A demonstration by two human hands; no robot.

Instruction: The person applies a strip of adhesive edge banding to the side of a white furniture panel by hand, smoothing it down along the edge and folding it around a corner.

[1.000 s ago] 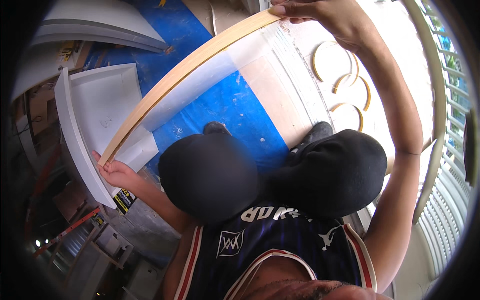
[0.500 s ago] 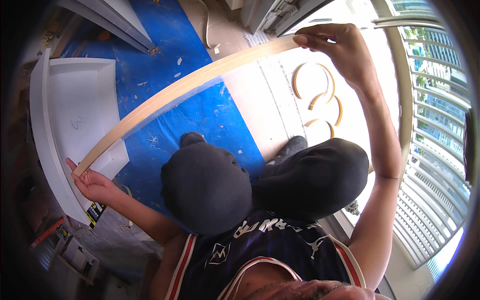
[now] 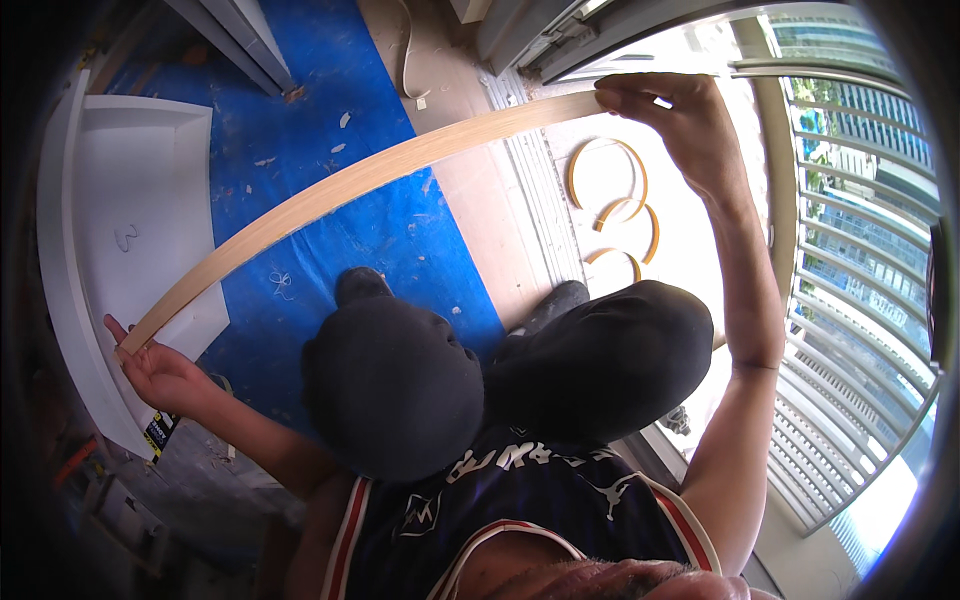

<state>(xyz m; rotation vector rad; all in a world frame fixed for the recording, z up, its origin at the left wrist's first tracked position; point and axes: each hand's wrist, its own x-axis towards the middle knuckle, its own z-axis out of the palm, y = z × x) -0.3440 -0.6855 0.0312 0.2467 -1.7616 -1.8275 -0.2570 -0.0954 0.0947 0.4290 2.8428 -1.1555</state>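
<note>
A long, thin strip of wood-coloured edging (image 3: 370,175) stretches across the view between my hands, bowed in the picture. My left hand (image 3: 165,378) grips its near left end, thumb and fingers closed on it, in front of a white open box-like cabinet piece (image 3: 150,185). At the far right, my right hand (image 3: 685,130) pinches the other end between thumb and fingers. Below the strip are my knees in dark trousers. Three loose coils of similar edging, one of them a round coil (image 3: 645,180), lie on the bright floor beyond my right knee.
A blue floor sheet (image 3: 400,250) with scattered scraps runs under the strip. Grey door or panel edges (image 3: 235,45) stand at the far left. A sliding-door track (image 3: 545,190) crosses the floor, and a white slatted railing (image 3: 850,330) rises at the right.
The strip has rolled slightly, so its broad face shows more and its bluish underside less. Both hands keep their hold. The whole view has shifted a little.
</note>
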